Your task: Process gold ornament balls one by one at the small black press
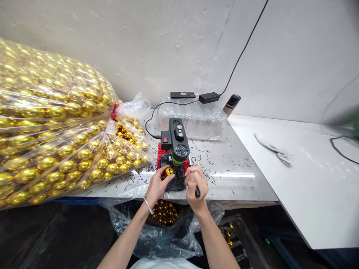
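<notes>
Between the thumb and fingers of my left hand (160, 183) is a shiny gold ball (169, 171), held at the base of a small black bench machine (180, 139). The machine has a red power switch and round vents on top. My right hand (196, 185) is wrapped round the black-ended lever handle (197, 192) on the machine's right side. A red mat (159, 158) shows under the machine, partly covered by black scraps. The machine's head hides the spot just behind the ball.
Large clear bags (56, 87) of gold balls fill the left. Behind the machine stands a clear plastic tray (209, 129) with a power adapter (209, 98). Below the table edge, an open bag (134, 233) holds more gold balls. A white table (316, 194) adjoins at right.
</notes>
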### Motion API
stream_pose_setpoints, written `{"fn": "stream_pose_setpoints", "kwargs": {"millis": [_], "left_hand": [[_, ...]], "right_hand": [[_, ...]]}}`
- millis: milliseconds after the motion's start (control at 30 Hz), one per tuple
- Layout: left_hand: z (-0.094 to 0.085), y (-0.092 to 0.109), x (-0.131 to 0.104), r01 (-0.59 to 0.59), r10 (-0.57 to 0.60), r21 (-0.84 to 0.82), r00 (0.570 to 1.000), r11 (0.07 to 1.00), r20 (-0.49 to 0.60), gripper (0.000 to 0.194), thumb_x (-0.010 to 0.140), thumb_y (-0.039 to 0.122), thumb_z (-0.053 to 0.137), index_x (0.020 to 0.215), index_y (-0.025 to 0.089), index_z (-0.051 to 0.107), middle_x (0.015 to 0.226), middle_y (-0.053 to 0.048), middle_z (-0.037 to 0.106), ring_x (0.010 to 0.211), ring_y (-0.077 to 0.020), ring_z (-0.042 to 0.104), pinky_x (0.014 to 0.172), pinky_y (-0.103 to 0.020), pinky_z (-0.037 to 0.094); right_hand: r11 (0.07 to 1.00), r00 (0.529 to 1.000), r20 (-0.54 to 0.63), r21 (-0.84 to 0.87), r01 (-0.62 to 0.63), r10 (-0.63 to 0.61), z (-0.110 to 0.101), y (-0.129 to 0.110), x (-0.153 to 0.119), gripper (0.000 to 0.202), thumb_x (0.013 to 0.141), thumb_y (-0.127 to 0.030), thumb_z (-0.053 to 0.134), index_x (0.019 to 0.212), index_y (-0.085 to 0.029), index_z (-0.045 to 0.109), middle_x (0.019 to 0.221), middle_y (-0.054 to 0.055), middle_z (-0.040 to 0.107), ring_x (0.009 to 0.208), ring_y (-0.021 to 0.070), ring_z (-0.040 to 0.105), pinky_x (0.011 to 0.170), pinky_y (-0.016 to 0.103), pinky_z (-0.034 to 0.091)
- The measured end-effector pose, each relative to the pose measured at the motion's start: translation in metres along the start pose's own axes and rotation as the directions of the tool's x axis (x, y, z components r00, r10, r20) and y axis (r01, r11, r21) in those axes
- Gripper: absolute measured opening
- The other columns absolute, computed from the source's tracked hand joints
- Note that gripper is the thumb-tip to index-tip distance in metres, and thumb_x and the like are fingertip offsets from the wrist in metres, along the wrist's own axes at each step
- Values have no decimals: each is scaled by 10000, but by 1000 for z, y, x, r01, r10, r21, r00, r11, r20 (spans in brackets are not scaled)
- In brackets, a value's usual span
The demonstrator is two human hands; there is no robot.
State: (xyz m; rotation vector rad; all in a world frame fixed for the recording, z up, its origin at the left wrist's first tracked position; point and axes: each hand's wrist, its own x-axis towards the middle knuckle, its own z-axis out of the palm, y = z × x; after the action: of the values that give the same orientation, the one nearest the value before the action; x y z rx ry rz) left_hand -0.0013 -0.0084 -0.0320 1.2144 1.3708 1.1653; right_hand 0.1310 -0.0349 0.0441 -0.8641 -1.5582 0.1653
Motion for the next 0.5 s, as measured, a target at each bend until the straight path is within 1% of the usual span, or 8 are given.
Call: {"fn": "stream_pose_setpoints", "kwargs": {"millis": [67, 133, 200, 267, 367, 500], "left_hand": [[2, -2, 0, -100, 102, 158, 995, 982, 0, 417, 745, 304, 683, 1130, 151, 638, 1056, -112, 689, 936, -236, 636, 867, -392, 488], [4, -1, 0, -202, 210, 305, 978, 931, 9, 365, 768, 262, 671, 1116, 157, 644, 1070, -116, 689, 990, -253, 626, 907, -415, 474], [7, 1, 1, -285, 296, 403, 954, 870, 37, 322, 791, 251, 661, 1099, 161, 650, 1068, -113, 692, 1002, -256, 619, 907, -416, 475], [9, 2, 2, -337, 354, 471, 934, 815, 57, 294, 818, 277, 646, 1091, 166, 655, 1054, -109, 695, 990, -255, 613, 891, -417, 480], [9, -2, 3, -372, 411, 547, 910, 749, 56, 291, 837, 333, 640, 1089, 190, 663, 1039, -97, 697, 1001, -261, 589, 904, -442, 460], [8, -8, 2, -416, 458, 558, 886, 718, 71, 309, 835, 354, 651, 1102, 197, 657, 1072, -91, 689, 1026, -259, 571, 924, -451, 441]], "right_hand": [[1000, 1000, -1, 5, -1, 1, 0, 1, -2, 284, 892, -76, 363, 650, -207, 433, 633, -2, 472, 687, 139, 521, 597, 277, 423], [1000, 1000, -6, 10, -7, 7, 0, 3, -3, 284, 892, -78, 366, 649, -207, 436, 627, -3, 470, 682, 139, 519, 591, 276, 420], [1000, 1000, -8, 14, -11, 11, 0, 3, -3, 282, 892, -83, 373, 647, -205, 441, 628, -2, 474, 679, 138, 518, 592, 277, 423], [1000, 1000, -5, 12, -13, 13, 0, 2, -3, 279, 893, -93, 377, 649, -203, 452, 636, 2, 486, 678, 139, 523, 594, 279, 429], [1000, 1000, 5, 1, -18, 18, -1, 1, -2, 276, 894, -99, 371, 658, -200, 473, 662, 14, 513, 685, 142, 537, 594, 284, 437], [1000, 1000, -14, 4, -9, 9, -1, 5, -7, 265, 893, -106, 371, 672, -198, 485, 681, 19, 524, 683, 144, 540, 580, 283, 440]]}}
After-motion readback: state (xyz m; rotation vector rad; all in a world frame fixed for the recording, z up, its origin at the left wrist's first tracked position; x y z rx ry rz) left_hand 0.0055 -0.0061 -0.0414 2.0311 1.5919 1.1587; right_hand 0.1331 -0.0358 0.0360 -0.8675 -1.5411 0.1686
